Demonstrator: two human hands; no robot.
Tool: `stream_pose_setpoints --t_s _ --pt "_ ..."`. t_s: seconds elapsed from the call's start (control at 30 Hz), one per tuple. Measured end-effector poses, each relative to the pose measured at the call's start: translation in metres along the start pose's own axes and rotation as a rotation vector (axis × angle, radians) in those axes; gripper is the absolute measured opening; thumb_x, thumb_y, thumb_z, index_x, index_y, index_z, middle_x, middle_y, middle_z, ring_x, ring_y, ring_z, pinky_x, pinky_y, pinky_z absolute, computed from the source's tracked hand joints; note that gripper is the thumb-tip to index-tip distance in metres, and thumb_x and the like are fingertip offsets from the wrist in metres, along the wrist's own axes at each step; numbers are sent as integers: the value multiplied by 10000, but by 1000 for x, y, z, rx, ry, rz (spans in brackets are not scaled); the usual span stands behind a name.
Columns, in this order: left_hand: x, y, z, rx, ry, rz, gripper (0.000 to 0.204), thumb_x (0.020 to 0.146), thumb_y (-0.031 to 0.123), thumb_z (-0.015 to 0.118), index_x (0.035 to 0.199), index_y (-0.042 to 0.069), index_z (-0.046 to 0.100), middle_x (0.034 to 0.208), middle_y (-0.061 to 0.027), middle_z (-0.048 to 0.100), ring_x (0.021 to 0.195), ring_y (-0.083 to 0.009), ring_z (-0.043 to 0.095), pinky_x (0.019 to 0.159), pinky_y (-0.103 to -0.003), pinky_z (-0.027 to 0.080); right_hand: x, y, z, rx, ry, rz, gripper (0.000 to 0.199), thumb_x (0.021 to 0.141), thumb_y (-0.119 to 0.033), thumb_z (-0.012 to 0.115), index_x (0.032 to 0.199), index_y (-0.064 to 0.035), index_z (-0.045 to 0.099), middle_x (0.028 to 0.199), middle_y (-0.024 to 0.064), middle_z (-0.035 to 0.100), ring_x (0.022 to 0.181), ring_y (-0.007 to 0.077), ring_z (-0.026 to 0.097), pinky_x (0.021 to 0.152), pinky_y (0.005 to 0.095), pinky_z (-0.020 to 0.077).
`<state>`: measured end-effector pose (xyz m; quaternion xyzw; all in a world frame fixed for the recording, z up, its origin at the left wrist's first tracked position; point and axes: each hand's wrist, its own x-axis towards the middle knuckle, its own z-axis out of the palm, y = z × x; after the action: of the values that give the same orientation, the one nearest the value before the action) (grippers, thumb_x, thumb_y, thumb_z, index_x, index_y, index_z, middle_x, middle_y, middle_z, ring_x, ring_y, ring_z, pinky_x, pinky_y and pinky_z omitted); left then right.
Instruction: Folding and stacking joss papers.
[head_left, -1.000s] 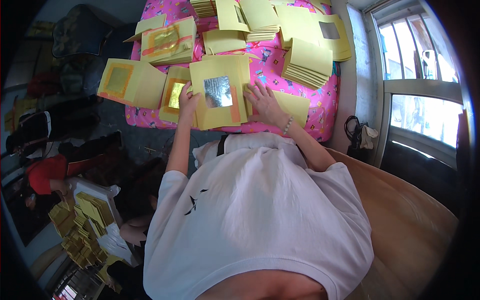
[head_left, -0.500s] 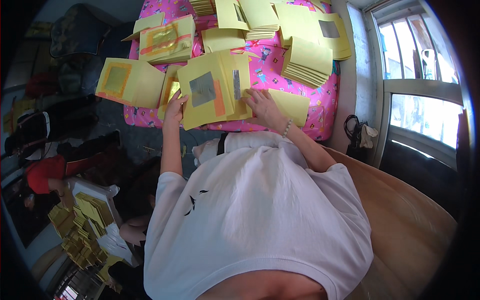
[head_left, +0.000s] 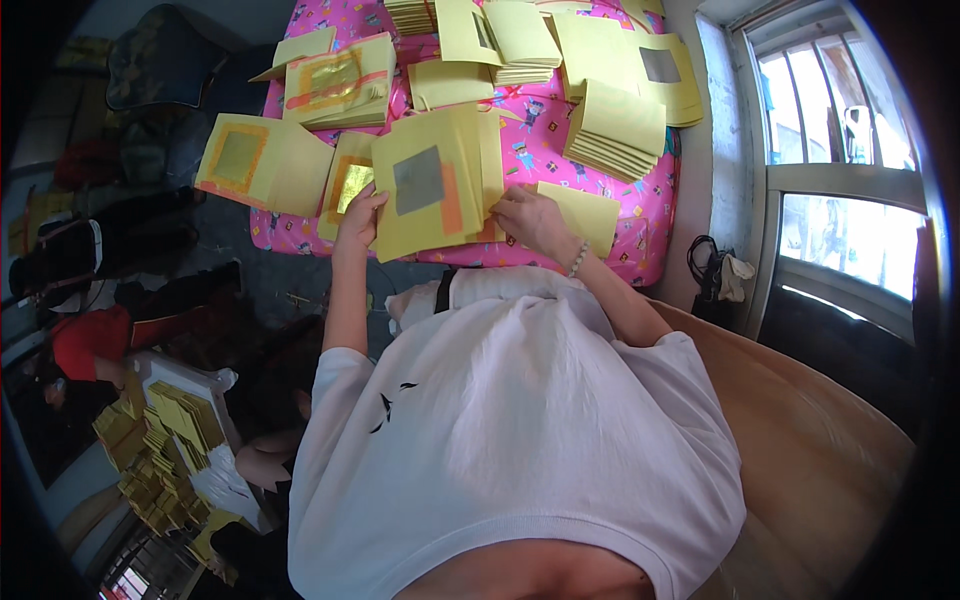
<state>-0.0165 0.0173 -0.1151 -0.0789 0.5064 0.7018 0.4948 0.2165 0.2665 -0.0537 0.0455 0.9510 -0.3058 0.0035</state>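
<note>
In front of me, over the pink cloth, I hold a small sheaf of yellow joss paper (head_left: 420,180) slightly tilted, with a silver foil square and an orange strip on its top sheet. My left hand (head_left: 360,217) grips the sheaf's lower left edge, thumb in front. My right hand (head_left: 535,218) is at the right edge of the sheets behind, fingertips pinched together there. Left of the sheaf, a sheet with gold foil (head_left: 355,180) lies partly covered. Beside it is a folded sheet with an orange-framed square (head_left: 238,160). Another plain yellow sheet (head_left: 585,215) lies right of my right hand.
Folded yellow stacks (head_left: 618,128) and other piles (head_left: 340,80) sit across the pink patterned cloth (head_left: 530,120). A barred window (head_left: 850,200) and a brown board (head_left: 800,430) are at right. Lower left, a person in red (head_left: 90,345) is near a table with yellow paper bundles (head_left: 185,415).
The sheaf has closed up and shifted slightly right; the silver strip on the rear sheet is now covered. My right hand's spread fingers have drawn together at the sheets' right edge.
</note>
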Motion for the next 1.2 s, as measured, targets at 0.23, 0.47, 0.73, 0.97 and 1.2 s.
stream_pose_setpoints --t_s 0.23,0.47,0.73,0.97,1.2 --pt "-3 -10 34 367 167 119 448 880 57 585 1311 30 465 1092 -96 618 973 -180 606 835 -307 488 -6 -13 20 541 256 142 128 789 -21 618 904 -22 562 1026 115 538 961 262 584 807 345 537" --pt "-30 6 60 417 73 53 487 903 115 589 1348 60 401 1119 -100 601 991 -175 588 837 -306 490 1 -32 14 950 331 31 108 833 19 609 907 -18 540 1140 118 455 1121 213 506 949 322 485" --pt "-50 13 66 416 43 11 562 916 116 590 1406 97 317 1159 -93 574 938 -164 612 796 -313 516 -2 -35 10 1181 337 3 138 826 35 609 923 -21 529 1171 99 433 1156 187 497 975 298 475" --pt "-63 4 80 184 40 -10 600 894 69 599 1427 84 323 1227 -97 562 1037 -188 604 865 -308 505 -10 -17 11 1213 294 -98 214 802 79 591 968 -30 511 1186 89 398 1197 184 455 990 302 461" --pt "-69 -3 82 92 66 24 573 887 38 581 1413 41 356 1247 -104 564 1062 -191 604 878 -312 509 -12 -4 -19 751 401 73 500 722 58 672 1174 -63 498 1235 155 417 1170 274 477 926 370 487"
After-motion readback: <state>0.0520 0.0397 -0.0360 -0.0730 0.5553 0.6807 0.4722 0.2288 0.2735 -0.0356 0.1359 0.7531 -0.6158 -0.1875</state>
